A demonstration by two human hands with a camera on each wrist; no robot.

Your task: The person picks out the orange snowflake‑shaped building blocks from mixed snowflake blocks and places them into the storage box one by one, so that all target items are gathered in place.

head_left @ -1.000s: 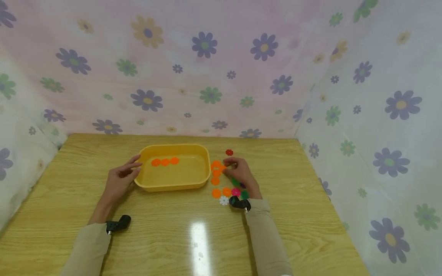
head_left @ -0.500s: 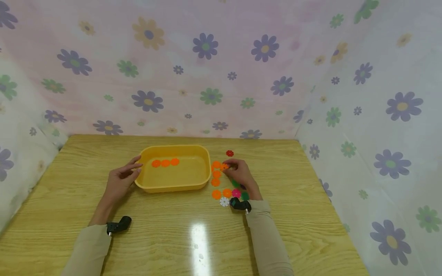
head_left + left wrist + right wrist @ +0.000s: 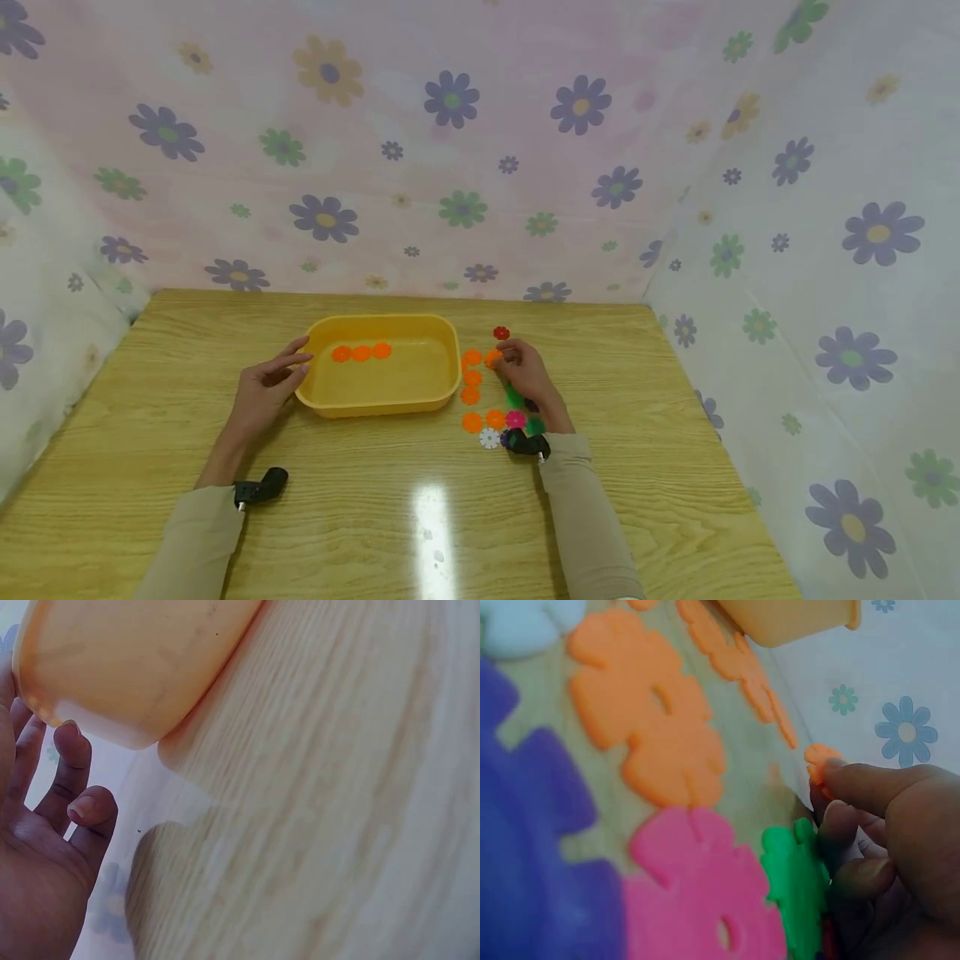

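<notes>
In the head view a yellow plastic basin (image 3: 378,407) holds three orange flower-shaped discs, one of them an orange disc (image 3: 382,351). My left hand (image 3: 261,398) touches the basin's left end with relaxed, slightly bent fingers; in the left wrist view its fingertips lie against the wall. Right of the basin, my right hand (image 3: 528,371) pinches an orange flower-shaped disc (image 3: 821,761) between thumb and fingers, above the table. Several more orange discs (image 3: 472,378) lie between that hand and the basin.
A red disc (image 3: 501,332) lies beyond my right hand. Nearer me are a pink disc (image 3: 515,419), a white disc (image 3: 489,438), green discs (image 3: 535,427) and a purple disc (image 3: 532,840). Flower-patterned cloth (image 3: 480,167) stands behind the wooden table (image 3: 337,517).
My right hand has moved slightly right with the orange disc pinched, drawing it away from the other orange discs. My left hand stays at the basin.
</notes>
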